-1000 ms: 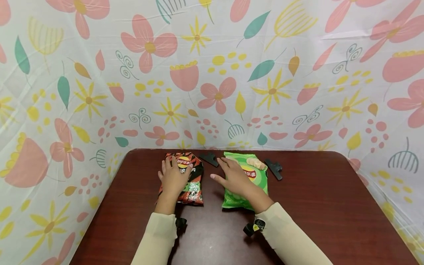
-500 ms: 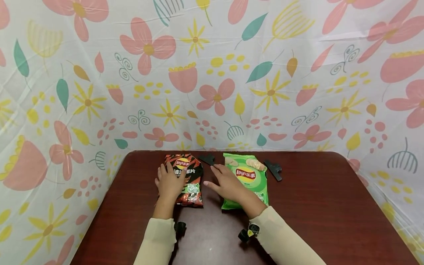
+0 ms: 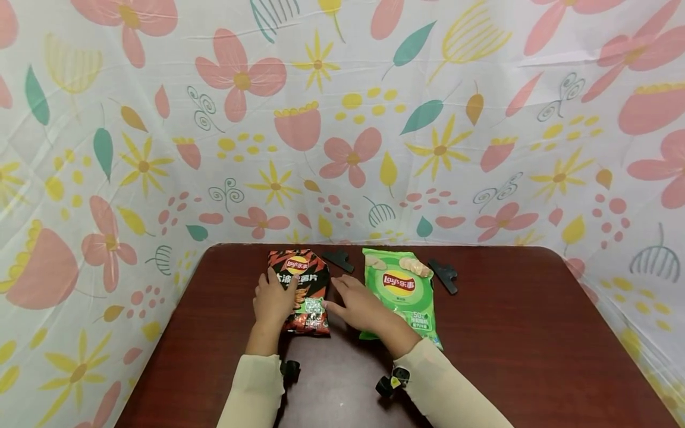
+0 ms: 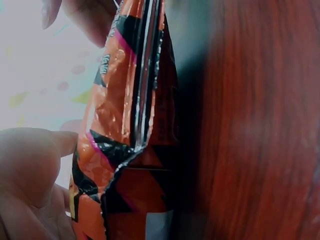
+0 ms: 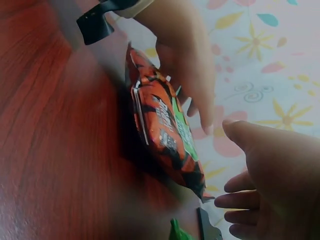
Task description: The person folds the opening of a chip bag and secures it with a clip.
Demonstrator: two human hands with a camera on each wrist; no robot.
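Observation:
A red and black Lay's chip bag (image 3: pixel 310 279) lies on the table, left of the middle. Over its left side my left hand (image 3: pixel 273 300) hovers or rests, fingers loosely bent; contact cannot be told. My right hand (image 3: pixel 358 303) is between this bag and a green Lay's chip bag (image 3: pixel 404 291), fingers spread and the fingertips close to the red bag's right edge. In the left wrist view the red bag (image 4: pixel 112 105) stands large in front, its end seam facing me. The right wrist view has the red bag (image 5: pixel 162 120) between the left hand (image 5: pixel 187 60) and the right hand (image 5: pixel 280 175).
One black clip (image 3: pixel 339 260) lies behind and between the bags, another black clip (image 3: pixel 444 276) to the right of the green bag. The dark red table (image 3: pixel 535 333) ends at a flower-printed cloth wall (image 3: pixel 342 119) at the back and sides.
My right hand has moved left, off most of the green bag and toward the red one. The left hand has drawn back a little. The green bag's lower right corner has shifted slightly outward.

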